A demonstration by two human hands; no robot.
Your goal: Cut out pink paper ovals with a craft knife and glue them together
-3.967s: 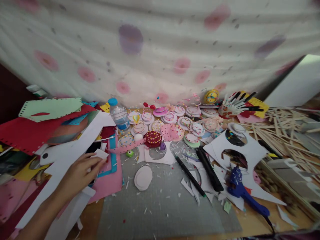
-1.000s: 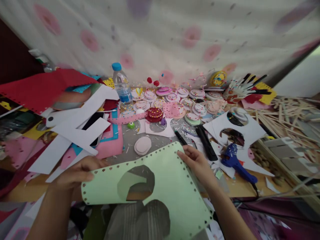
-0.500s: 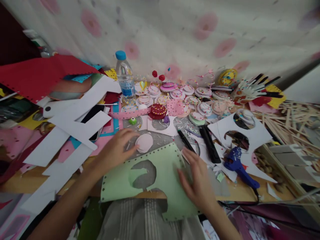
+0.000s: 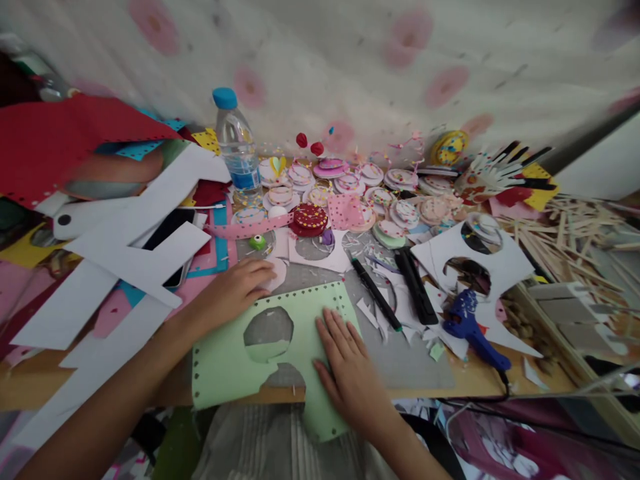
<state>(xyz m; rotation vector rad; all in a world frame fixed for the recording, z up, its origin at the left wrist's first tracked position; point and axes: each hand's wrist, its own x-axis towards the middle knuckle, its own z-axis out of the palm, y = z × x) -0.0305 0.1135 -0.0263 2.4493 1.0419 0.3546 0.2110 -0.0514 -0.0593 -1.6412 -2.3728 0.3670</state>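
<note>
A pale green paper sheet (image 4: 220,360) with a hole-dotted border lies at the table's front edge, its lower part hanging over. It has a round cut-out and a second, open-edged one. My right hand (image 4: 347,363) rests flat on the sheet's right part, fingers stretched out. Just beyond the sheet's upper left edge, my left hand (image 4: 235,290) reaches over a pale paper disc (image 4: 276,273), its fingers extended and partly covering it. Whether the fingertips press on the disc I cannot tell.
Behind stand a water bottle (image 4: 237,143) and several decorated round paper pieces. To the right lie a black marker (image 4: 376,295), a long black tool (image 4: 416,287), a blue glue gun (image 4: 475,330) and wooden sticks (image 4: 575,230). White paper strips (image 4: 107,267) cover the left.
My right hand has moved left and now lies flat on the green sheet. The sheet sits flatter on the table. My left hand now covers more of the pale disc.
</note>
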